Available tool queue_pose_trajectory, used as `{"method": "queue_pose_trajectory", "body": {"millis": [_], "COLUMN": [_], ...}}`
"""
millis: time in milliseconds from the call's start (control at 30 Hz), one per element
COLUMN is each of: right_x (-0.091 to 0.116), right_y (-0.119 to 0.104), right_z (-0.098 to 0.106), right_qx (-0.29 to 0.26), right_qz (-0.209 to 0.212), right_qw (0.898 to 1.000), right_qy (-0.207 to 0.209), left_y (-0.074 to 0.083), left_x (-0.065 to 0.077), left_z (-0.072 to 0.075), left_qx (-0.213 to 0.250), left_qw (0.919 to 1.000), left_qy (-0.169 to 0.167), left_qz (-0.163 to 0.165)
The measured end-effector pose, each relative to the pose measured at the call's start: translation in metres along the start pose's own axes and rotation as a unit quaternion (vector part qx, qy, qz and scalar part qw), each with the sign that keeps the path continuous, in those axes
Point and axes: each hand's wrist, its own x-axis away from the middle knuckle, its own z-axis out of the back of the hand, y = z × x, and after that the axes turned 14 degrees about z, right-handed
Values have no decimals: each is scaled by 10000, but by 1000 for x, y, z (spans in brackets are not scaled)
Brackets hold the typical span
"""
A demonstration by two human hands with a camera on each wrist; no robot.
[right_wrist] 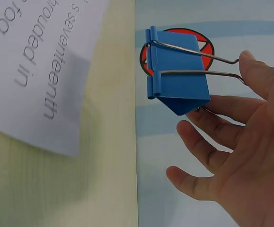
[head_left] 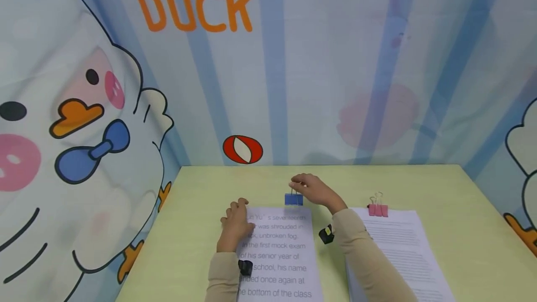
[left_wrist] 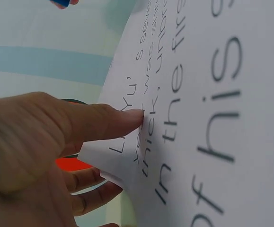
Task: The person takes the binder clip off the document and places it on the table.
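Note:
My right hand (head_left: 316,191) pinches the wire handles of a blue binder clip (right_wrist: 179,61) between thumb and fingers. In the head view the clip hangs just beyond the top edge of a printed sheet stack (head_left: 277,250). My left hand (head_left: 236,223) grips that stack at its upper left corner. Its thumb (left_wrist: 122,122) lies on the printed face and the other fingers pass behind the paper, lifting the corner in the left wrist view. The right wrist view shows the clip apart from the paper, its mouth turned toward the sheets.
On the right lies a second stack of printed pages (head_left: 398,246) with a pink binder clip (head_left: 378,209) on its top edge. The pale yellow table (head_left: 201,190) ends at a hanging cloth (head_left: 319,59) with duck pictures.

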Motion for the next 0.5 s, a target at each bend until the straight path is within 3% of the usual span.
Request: {"method": "queue_pose_trajectory", "body": {"millis": [300,500], "right_x": [30,50], "right_y": [10,16], "right_z": [17,22], "right_qx": [-148,-189], "right_qz": [-26,-280], "right_qw": [9998,9991], "right_qy": [-152,-246], "left_y": [1,1], "left_x": [2,3], "left_z": [0,1], "left_qx": [-1,23], "left_qw": [10000,10000], "left_qy": [-31,-66], "left_qz": [-59,-55]}}
